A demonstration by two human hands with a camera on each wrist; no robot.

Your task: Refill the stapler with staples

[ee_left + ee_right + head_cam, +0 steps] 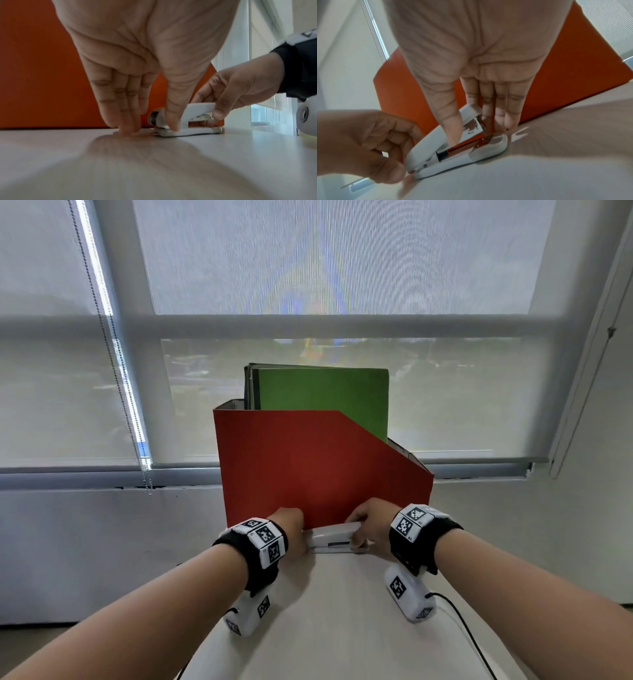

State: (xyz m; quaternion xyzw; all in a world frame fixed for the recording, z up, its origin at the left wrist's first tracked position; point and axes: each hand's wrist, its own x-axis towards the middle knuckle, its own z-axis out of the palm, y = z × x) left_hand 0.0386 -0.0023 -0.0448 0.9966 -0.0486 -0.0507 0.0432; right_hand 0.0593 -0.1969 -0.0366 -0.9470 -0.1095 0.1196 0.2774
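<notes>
Nearest, the left hand (137, 60) holds the hinge end of the white stapler (429, 143), which lies on the pale table (342, 628). The right hand (479, 54) pinches the front of its top cover, which is raised a little off the metal magazine. This looks like the opening step: no staples are in view, so loading and closing remain. Just behind stands a red file box (308, 467) holding green folders (322, 395), before a window with roller blinds (342, 258) drawn.

The desk (342, 628) was overlooked from head height, while the stapler (329, 534), shared by all views, was framed closely from both wrists.
</notes>
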